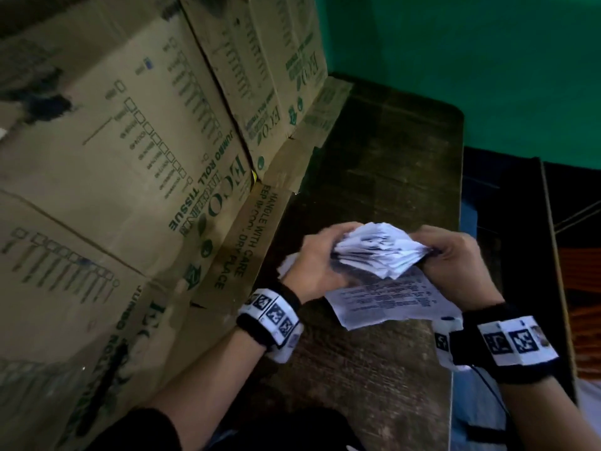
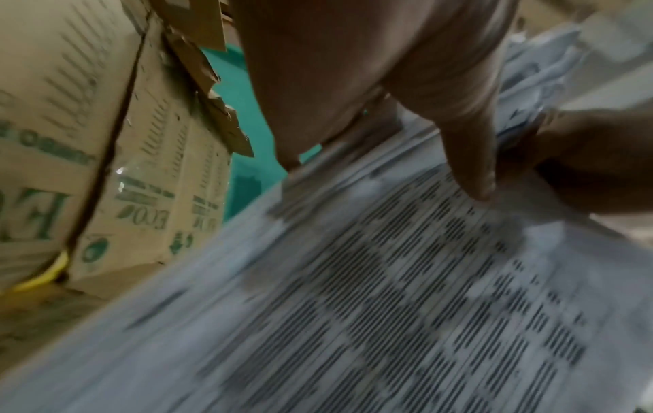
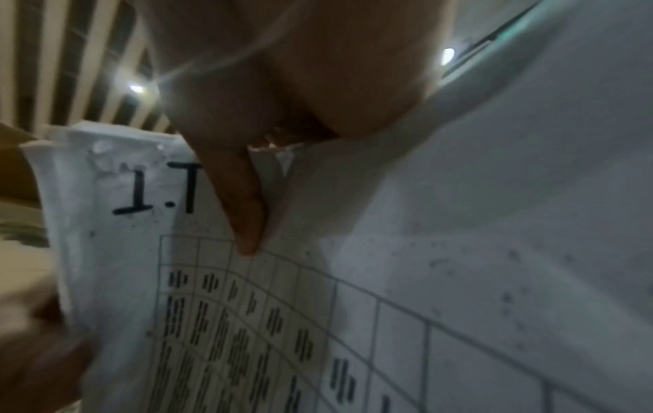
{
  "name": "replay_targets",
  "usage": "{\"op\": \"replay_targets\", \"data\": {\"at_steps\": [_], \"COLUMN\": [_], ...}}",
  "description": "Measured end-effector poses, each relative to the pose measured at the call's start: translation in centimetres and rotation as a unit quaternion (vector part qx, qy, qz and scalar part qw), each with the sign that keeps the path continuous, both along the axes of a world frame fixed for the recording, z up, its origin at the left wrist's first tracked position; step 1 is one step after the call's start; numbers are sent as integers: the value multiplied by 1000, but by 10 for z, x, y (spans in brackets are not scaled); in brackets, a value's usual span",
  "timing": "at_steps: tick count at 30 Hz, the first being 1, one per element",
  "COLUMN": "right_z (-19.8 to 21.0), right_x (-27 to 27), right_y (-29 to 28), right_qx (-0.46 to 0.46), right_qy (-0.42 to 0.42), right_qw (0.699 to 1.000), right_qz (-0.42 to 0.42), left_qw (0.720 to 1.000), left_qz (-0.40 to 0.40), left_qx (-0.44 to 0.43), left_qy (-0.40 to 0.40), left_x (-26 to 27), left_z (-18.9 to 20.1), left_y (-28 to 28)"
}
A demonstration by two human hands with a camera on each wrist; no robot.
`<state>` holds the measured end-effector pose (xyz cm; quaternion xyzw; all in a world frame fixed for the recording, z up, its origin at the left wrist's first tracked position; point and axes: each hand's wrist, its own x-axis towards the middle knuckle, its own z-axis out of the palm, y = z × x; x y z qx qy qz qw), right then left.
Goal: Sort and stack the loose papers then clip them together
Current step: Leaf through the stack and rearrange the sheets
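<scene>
A thick, uneven stack of white printed papers (image 1: pixel 379 252) is held upright above a dark wooden table (image 1: pixel 374 362). My left hand (image 1: pixel 320 258) grips its left side and my right hand (image 1: pixel 452 255) grips its right side. The lowest sheet (image 1: pixel 390 299) hangs down toward me, covered with printed lines. In the left wrist view the printed sheet (image 2: pixel 388 293) fills the lower frame and my fingers (image 2: pixel 470 156) press on it. In the right wrist view my thumb (image 3: pixel 243 206) lies on a sheet with a table grid (image 3: pixel 282 321). No clip is visible.
Large cardboard cartons (image 1: pixel 136 164) printed "ECO GREEN JUMBO ROLL TISSUE" stand along the table's left side. A green wall (image 1: pixel 471 60) is behind. The table's right edge (image 1: pixel 457 288) drops off to a dark floor area with orange cloth (image 1: pixel 582 288).
</scene>
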<state>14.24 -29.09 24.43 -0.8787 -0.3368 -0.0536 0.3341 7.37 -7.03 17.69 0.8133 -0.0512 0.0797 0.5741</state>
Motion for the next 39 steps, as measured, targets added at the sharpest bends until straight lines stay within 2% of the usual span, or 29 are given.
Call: {"op": "replay_targets", "data": {"at_steps": [1,3,5,7,8,9,11,12,14,16,18,20,23,28,32,34,36,39], "right_z": [1,5,4,-6,-10,-16,-26,-28,-23,-24,-36,-55,-73,-89,-91,-90,-94,-124], "right_x": [-3,-10,-14,-8,-4,0,3,0,-8,-13,-19,-23,-28,-27,-19,-8,-3,-4], "right_y": [7,17,12,-8,-19,-28,-37,-35,-26,-19,-12,-4,-4,1,9,-1,-10,-17], "right_qx": [-24,-61,-130,-247,-263,-231,-39,85,286,385,381,331,317,291,301,323,325,305], "right_qy": [-30,-48,-36,-1,15,41,114,157,206,221,215,229,245,262,269,280,300,348], "right_qw": [999,997,989,963,957,963,986,979,934,895,899,914,911,901,892,882,878,865], "right_qz": [-2,-23,-59,-103,-123,-133,-115,-99,-66,-36,-28,-55,-98,-185,-202,-199,-183,-193], "left_qw": [998,991,981,965,957,951,937,928,914,918,932,942,948,974,972,972,972,959], "left_qz": [-19,27,90,140,153,154,153,164,193,209,214,229,214,187,207,223,225,230], "left_qx": [-64,-133,-169,-220,-246,-269,-313,-335,-357,-337,-292,-244,-219,-91,-42,-8,-19,-87], "left_qy": [2,-3,9,16,16,13,6,0,-22,-31,-14,33,88,87,103,71,71,143], "left_x": [4,10,10,10,10,11,12,13,14,10,2,-7,-14,-11,3,5,3,-5], "left_z": [5,6,-1,-8,-8,-9,-8,-5,3,7,-7,-27,-42,-44,-38,-32,-35,-57], "left_y": [-7,-14,-9,0,5,9,14,15,17,15,9,3,4,11,14,23,29,26]}}
